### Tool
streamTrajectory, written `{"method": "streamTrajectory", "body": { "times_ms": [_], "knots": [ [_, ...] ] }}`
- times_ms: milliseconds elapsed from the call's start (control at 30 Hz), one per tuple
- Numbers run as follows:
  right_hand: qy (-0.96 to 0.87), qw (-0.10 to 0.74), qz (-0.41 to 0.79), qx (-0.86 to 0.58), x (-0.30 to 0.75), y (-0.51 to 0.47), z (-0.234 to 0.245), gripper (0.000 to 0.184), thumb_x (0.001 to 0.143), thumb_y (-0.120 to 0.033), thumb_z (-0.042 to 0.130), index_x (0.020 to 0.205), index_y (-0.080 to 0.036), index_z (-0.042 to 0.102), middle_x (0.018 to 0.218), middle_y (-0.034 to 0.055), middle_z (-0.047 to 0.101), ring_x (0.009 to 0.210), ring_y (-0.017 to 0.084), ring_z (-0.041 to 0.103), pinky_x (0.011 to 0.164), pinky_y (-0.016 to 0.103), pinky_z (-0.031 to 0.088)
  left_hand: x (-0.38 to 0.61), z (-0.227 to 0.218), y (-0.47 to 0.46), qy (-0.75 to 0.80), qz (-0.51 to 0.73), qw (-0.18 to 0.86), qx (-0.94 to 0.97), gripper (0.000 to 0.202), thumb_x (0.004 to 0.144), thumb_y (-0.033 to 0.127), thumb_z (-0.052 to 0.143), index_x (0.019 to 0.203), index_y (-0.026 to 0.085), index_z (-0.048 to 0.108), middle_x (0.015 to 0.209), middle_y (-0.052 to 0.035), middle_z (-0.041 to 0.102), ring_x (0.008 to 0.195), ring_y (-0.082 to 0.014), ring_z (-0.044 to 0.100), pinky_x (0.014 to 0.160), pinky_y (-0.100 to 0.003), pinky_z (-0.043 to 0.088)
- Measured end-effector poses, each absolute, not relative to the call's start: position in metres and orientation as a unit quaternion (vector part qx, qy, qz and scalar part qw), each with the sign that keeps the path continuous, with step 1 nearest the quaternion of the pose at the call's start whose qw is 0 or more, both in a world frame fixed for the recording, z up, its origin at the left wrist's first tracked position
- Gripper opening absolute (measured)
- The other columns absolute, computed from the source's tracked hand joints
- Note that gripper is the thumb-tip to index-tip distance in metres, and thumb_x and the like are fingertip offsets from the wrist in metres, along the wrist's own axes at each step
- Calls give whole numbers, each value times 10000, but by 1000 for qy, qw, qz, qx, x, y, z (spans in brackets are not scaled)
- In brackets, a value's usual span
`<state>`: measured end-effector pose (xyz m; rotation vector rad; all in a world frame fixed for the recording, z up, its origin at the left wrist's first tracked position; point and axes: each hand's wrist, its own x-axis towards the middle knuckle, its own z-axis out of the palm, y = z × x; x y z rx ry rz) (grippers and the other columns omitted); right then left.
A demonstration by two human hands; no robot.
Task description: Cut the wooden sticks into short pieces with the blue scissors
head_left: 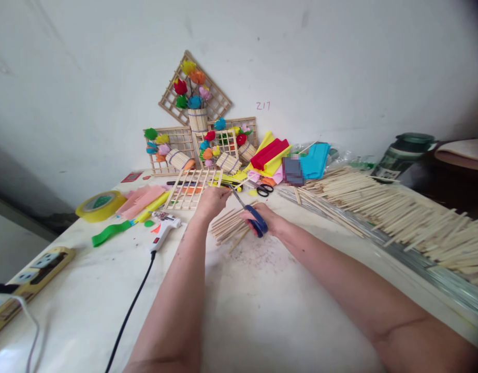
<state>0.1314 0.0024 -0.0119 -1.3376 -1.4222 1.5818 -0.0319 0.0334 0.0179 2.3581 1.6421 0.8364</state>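
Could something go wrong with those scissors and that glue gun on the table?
Maybe. The blue-handled metal scissors in the right hand point their blades toward the left hand, very close to its fingers, so a snip might nick them. The white plastic glue gun lies beside the left forearm, its black cord running along that arm; an elbow could snag it.
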Motion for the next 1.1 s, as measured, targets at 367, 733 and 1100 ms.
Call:
{"method": "streamTrajectory", "body": {
  "times_ms": [367, 733, 1100],
  "knots": [
    [-542, 306, 606, -495, 135, 7, -17, 229, 666, -264, 609, 529, -135, 479, 352, -40, 437, 262, 85, 400, 253, 203, 338, -31, 16, 33, 577, 255, 67, 773, 361, 777, 335, 384, 512, 158, 554, 461, -17, 520, 488, -112, 457, 516, -223, 273],
    [-550, 294, 645, -441, 143, 12, -25, 231, 669, -326, 619, 614, -135, 501, 397, -46, 470, 270, 84, 415, 253, 199, 335, -33, 11, 36, 584, 230, 34, 778, 320, 786, 306, 408, 597, 171, 628, 515, -27, 577, 540, -124, 507, 537, -218, 293],
    [-570, 204, 636, -479, 150, 16, -8, 414, 667, -533, 588, 617, -133, 492, 429, -28, 480, 315, 88, 448, 296, 209, 383, -35, 5, 38, 605, 224, 3, 764, 313, 792, 318, 396, 679, 173, 649, 600, -52, 618, 573, -134, 516, 540, -222, 291]
  ]
}}
